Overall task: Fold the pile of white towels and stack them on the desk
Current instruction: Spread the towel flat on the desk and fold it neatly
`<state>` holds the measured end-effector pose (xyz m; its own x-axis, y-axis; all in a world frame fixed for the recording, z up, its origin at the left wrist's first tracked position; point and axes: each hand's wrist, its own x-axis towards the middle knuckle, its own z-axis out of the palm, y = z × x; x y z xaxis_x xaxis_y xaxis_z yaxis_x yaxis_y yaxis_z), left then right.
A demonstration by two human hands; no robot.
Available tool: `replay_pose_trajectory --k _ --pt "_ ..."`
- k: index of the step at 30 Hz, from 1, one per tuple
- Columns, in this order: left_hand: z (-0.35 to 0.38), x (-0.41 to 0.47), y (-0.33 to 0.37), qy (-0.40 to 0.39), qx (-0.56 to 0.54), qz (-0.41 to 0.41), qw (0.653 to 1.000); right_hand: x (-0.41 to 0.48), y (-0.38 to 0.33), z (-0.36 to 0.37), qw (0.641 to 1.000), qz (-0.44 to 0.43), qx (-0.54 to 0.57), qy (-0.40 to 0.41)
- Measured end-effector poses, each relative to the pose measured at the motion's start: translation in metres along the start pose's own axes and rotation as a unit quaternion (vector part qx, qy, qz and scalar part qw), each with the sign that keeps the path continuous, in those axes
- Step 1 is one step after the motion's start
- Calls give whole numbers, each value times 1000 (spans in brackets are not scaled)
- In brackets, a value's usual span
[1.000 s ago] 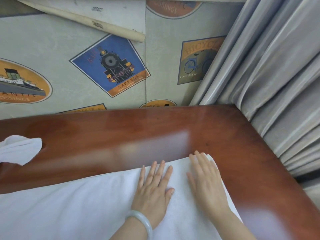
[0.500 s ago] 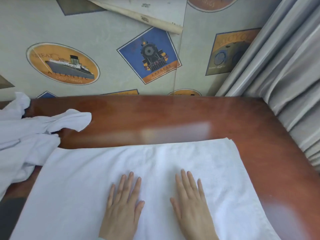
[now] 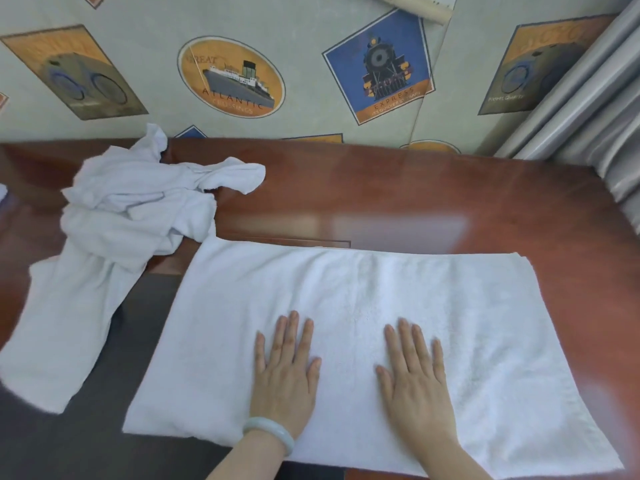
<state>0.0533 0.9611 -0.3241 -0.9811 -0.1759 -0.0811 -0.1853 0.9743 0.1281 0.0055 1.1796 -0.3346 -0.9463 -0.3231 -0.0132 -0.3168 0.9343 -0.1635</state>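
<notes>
A white towel (image 3: 398, 306) lies spread flat on the wooden desk (image 3: 398, 192). The left hand (image 3: 285, 372) and right hand (image 3: 414, 375) press on it, fingers straight, slightly apart. Crumpled towels (image 3: 131, 216) sit left. Wall pictures read "ATLANTIC" (image 3: 231, 76) and "EXPRESS" (image 3: 379, 65).

Single head-worn view. Looks forward and down, close over desk (image 3: 398, 202); faces papered wall (image 3: 311, 46). Frame edges soft, possibly lens distortion.
</notes>
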Motion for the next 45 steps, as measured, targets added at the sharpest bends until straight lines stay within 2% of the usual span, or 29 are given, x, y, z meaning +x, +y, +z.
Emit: replay_pose_trajectory --k 16,22,26,28,30,33,36,38,39,42,45 --pt "12 -88 17 -8 -3 -28 1000 -82 6 1 1000 -27 0 -4" --pt "10 -97 18 -17 -12 -21 1000 -112 2 5 1000 -5 6 -2" --pt "5 -94 10 -32 -58 2 998 -103 -36 3 997 70 15 35" --pt "-2 -100 -10 -8 -80 25 996 -97 -79 -2 998 19 23 58" --pt "-13 -114 -49 22 -102 -13 994 -94 -128 0 996 -56 40 55" --pt "-33 -138 -125 46 -137 -171 975 -92 -179 23 994 -100 40 13" --pt "-58 -153 -177 -52 -229 -301 924 -91 -198 40 998 -66 22 6" --pt "-70 -155 -198 -109 -325 -327 881 -92 -208 39 997 -70 26 12" --pt "-74 -156 -206 -136 -353 -318 869 -93 -212 37 996 -87 31 13" --pt "-84 -163 -222 -241 -350 -247 871 -93 -223 34 992 -122 43 7" --pt "-90 -167 -227 -296 -402 -236 834 -94 -223 36 993 -105 53 -3"
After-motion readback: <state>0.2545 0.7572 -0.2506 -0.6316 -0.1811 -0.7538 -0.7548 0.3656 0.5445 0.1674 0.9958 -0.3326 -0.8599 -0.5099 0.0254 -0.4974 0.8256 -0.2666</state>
